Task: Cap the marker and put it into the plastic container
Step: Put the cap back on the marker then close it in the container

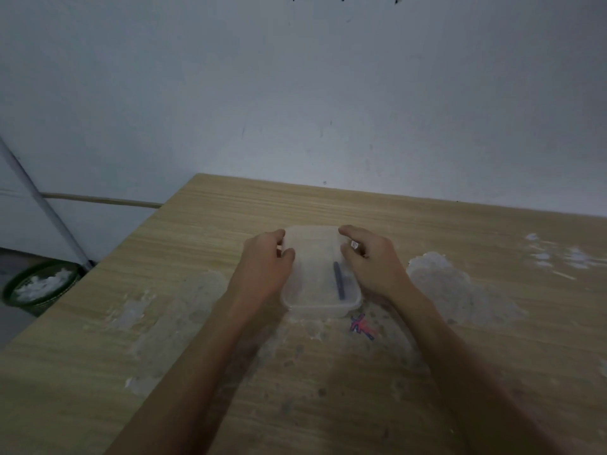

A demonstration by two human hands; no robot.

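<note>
Marker (338, 280) inside container (320, 305) (lengthwise, toward the wall (295, 93))

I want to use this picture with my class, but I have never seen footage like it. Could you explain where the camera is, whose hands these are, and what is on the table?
There is one picture, taken by a camera worn on a person's head, looking down at their own bare hands. The left hand and right hand rest on either side of a clear plastic container standing on a worn wooden table. A dark marker lies inside it; whether it is capped is too blurred to tell. Coloured scribbles mark the table nearby. A green bin sits on the floor to the left.
</note>
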